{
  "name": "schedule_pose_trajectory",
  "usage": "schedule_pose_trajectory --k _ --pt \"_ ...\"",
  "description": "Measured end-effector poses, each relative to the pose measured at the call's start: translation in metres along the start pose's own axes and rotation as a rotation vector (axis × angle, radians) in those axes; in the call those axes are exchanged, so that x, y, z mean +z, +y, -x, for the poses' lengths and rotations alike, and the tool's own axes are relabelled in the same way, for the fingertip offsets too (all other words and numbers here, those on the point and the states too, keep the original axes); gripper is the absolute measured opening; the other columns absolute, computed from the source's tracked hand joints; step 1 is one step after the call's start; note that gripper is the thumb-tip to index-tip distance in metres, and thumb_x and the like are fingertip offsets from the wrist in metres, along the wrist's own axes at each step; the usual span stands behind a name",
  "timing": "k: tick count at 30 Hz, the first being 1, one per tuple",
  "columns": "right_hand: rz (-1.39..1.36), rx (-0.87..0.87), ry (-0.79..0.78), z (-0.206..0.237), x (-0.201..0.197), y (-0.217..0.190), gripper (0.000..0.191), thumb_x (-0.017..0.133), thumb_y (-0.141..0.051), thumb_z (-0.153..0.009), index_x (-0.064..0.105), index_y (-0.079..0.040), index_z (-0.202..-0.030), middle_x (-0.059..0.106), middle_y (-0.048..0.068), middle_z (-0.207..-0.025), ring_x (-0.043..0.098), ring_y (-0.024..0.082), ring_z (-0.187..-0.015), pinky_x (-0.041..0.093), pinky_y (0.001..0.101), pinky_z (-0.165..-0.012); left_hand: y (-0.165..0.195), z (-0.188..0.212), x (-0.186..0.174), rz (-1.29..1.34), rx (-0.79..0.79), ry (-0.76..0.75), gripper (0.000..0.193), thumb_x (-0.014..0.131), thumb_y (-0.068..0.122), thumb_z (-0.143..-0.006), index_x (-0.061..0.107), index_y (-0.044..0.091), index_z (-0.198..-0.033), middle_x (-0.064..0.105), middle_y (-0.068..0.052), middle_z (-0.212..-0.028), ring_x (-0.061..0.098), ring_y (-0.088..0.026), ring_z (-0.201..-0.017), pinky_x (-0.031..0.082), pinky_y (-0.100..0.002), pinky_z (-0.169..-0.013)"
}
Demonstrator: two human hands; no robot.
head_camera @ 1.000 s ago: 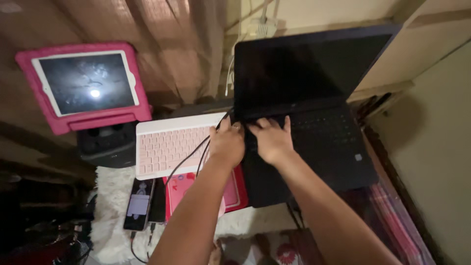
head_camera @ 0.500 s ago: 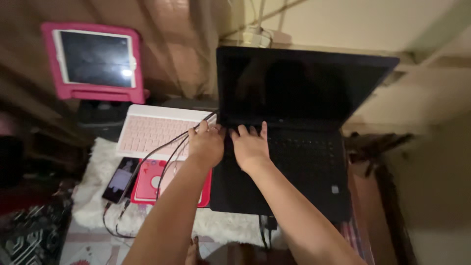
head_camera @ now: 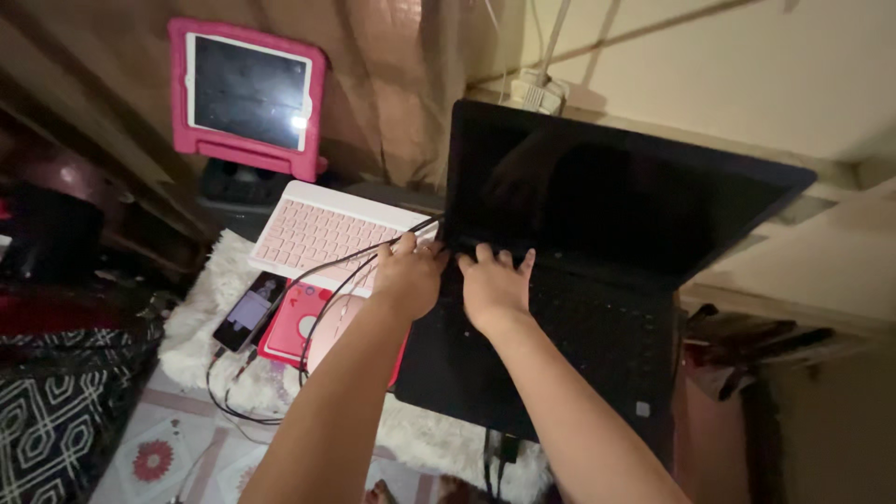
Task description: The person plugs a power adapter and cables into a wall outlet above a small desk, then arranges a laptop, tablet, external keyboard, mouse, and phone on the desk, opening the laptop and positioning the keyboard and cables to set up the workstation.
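White fluffy rug (head_camera: 201,313) over patterned floor tiles (head_camera: 154,457); on it, black laptop (head_camera: 597,280), pink keyboard (head_camera: 313,233), red flat case (head_camera: 299,322), phone (head_camera: 248,311), black cables (head_camera: 233,397).

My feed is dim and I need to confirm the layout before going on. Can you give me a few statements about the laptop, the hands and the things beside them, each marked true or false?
1. The black open laptop has a dark screen. True.
2. Both the left hand and the right hand rest at the left end of its keyboard. True.
3. The tablet in the pink chunky case lies flat under the laptop. False: it stands propped up behind the slim pink and white keyboard.
4. The dark smartphone is held in the right hand. False: it lies on the white fluffy mat, plugged into a cable.
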State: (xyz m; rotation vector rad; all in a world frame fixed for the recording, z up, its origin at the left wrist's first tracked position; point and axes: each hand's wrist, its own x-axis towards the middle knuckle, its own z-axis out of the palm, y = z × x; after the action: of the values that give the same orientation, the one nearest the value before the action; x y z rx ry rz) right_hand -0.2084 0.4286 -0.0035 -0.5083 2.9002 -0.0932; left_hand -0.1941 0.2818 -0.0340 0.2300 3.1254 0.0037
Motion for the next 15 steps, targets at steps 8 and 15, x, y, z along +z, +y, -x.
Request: schedule_pose_trajectory --k 8,15 --pt "0.01 0.011 -0.002 0.004 -0.005 -0.009 0.056 0.059 -0.008 -0.09 0.057 -0.028 -0.142 0.052 0.005 -0.14 0.048 0.031 -0.132 0.014 0.0671 -0.121 -0.007 -0.003 0.006 0.063 -0.013 -0.062 0.043 0.051 0.018 -0.091 0.062 0.018 -0.132 0.058 0.001 -0.137 0.045 -0.029 -0.129 0.042 -0.06 -0.099" --pt "0.021 0.019 0.0 0.007 -0.004 -0.014 0.062 0.061 -0.009 -0.085 0.054 -0.028 -0.144 0.052 0.005 -0.137 0.048 0.031 -0.13 0.017 0.0657 -0.119 -0.019 -0.021 0.012 0.014 0.062 -0.048 0.039 0.051 0.018 -0.091 0.065 0.014 -0.127 0.062 -0.004 -0.131 0.046 -0.031 -0.127 0.042 -0.06 -0.098"
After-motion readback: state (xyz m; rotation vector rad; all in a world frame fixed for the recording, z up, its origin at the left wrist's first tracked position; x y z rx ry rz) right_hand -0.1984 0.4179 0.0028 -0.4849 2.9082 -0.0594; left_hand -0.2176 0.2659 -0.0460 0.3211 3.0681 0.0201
